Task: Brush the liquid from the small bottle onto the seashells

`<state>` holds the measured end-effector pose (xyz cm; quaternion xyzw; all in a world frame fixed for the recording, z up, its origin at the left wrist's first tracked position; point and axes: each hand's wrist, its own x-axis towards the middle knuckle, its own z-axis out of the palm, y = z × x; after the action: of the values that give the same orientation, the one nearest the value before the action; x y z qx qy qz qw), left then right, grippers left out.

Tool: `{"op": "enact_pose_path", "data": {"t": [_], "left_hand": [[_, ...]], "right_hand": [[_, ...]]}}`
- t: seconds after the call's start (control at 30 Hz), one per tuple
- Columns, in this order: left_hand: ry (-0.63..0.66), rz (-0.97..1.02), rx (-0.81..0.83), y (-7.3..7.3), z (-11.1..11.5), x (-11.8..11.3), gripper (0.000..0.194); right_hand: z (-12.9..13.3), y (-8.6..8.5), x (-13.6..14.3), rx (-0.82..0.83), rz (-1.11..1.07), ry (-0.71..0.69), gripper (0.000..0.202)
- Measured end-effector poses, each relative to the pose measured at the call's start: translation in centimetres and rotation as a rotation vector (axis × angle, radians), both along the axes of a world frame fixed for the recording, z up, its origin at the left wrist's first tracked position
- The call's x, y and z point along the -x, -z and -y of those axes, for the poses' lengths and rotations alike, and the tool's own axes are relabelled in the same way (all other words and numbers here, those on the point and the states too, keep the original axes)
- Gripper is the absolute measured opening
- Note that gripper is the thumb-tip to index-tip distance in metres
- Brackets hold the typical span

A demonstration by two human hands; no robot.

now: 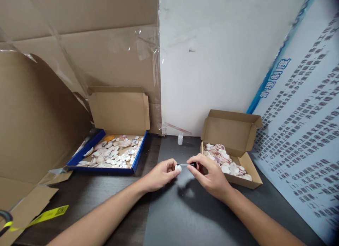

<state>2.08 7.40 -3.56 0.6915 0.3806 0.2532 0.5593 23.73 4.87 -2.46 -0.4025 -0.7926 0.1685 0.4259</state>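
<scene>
Between two boxes (102,169) (247,183) of shells (113,155), before one bottle (180,139), my left hand (162,174) pinches one white object (178,168) and my right hand (212,173) grips one black-ended tool (195,165).

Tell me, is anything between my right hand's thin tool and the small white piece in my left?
Nothing visible: the thin tool spans the gap from your right hand to the small white piece in your left hand. The small bottle stands beyond them, out of the way.
</scene>
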Motion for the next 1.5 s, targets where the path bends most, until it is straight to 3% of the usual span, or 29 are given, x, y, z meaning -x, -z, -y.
{"op": "enact_pose_path", "data": {"t": [0.2, 0.33, 0.47, 1.07, 1.2, 1.5], "left_hand": [[-0.011, -0.012, 0.005, 0.4, 0.0, 0.1, 0.032], [0.008, 0.028, 0.012, 0.6, -0.1, 0.1, 0.028], [0.01, 0.032, 0.018, 0.3, -0.1, 0.1, 0.025], [0.006, -0.003, 0.04, 0.3, -0.2, 0.0, 0.031], [0.017, -0.035, 0.031, 0.1, -0.1, 0.1, 0.033], [0.025, -0.04, 0.03, -0.7, 0.2, 0.1, 0.033]], "right_hand": [[0.1, 0.0, 0.1, -0.008, 0.006, 0.031, 0.012], [0.2, -0.1, 0.3, -0.004, 0.02, -0.051, 0.013], [0.2, -0.2, 0.2, -0.015, 0.013, 0.019, 0.012], [0.4, -0.4, 0.1, -0.055, 0.018, 0.008, 0.009], [0.6, -0.4, 0.2, -0.079, 0.018, -0.058, 0.01], [0.4, -0.3, 0.0, -0.069, 0.033, -0.009, 0.008]]}}
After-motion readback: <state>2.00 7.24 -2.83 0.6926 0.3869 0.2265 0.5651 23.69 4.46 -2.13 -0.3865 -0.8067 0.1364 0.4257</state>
